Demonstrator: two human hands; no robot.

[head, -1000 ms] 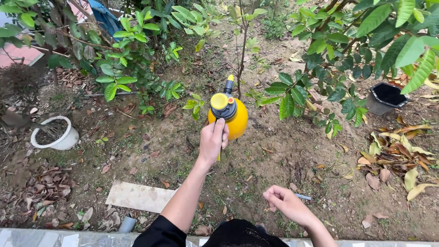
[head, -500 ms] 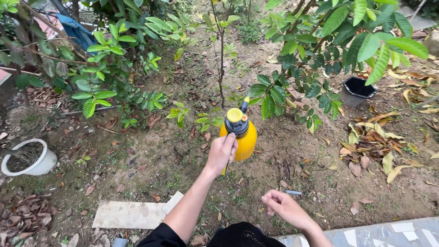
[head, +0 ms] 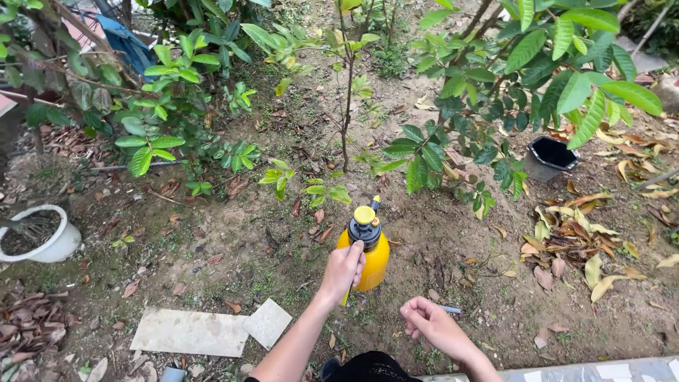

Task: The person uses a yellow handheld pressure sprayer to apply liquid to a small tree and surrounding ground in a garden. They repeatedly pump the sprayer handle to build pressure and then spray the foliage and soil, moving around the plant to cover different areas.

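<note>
Across the frame's middle, bare crumbly soil (head: 453,240) is spreading between glossy-leaved shrubs (head: 495,92); a flat pale slab (head: 191,332) is lying lower left. Below centre, the left hand (head: 344,269) is gripping a smooth, rounded yellow sprayer (head: 369,251) by its handle, apparently carrying it; aiming would likely need a squeeze. The right hand (head: 431,325) is hanging loosely curled, holding nothing.

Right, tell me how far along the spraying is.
Done: nothing in view shows it, since no wet leaves or soil can be made out. In hand: the left hand grips the yellow sprayer, nozzle towards the small plants; the right hand hangs loosely curled and empty. Left: cannot be judged.
</note>
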